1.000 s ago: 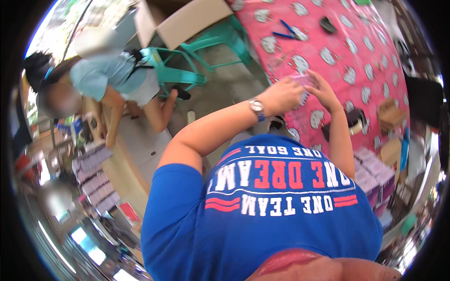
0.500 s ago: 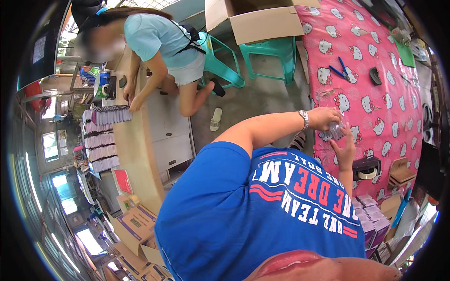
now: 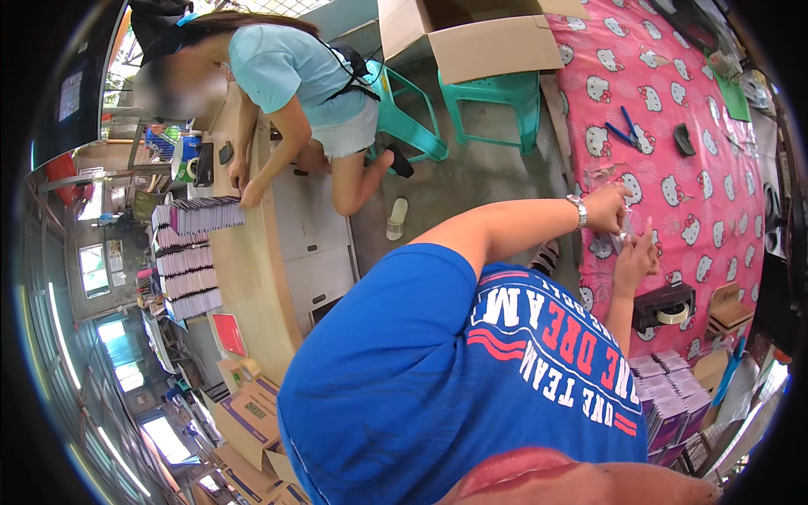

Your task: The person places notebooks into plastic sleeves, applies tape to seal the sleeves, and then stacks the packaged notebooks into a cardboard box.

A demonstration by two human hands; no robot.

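Over the near edge of the pink table, both my hands work at a small piece of see-through plastic, perhaps a little bag; its contents cannot be made out. My left hand, with a metal watch at the wrist, is closed with its fingertips pinching the plastic. Just below and to the right, my right hand grips the other side, with one finger sticking up. Beyond them on the table lie blue-handled pliers and a small dark curved piece.
A black tape dispenser stands beside my right forearm, near a wooden block and stacked purple-and-white booklets. A cardboard box rests on a green stool. At left, another person handles booklets at a wooden counter.
My hands have shifted slightly right and down in the picture. The right hand's fingers have drawn in and one now points up. The plastic sits lower between the hands.
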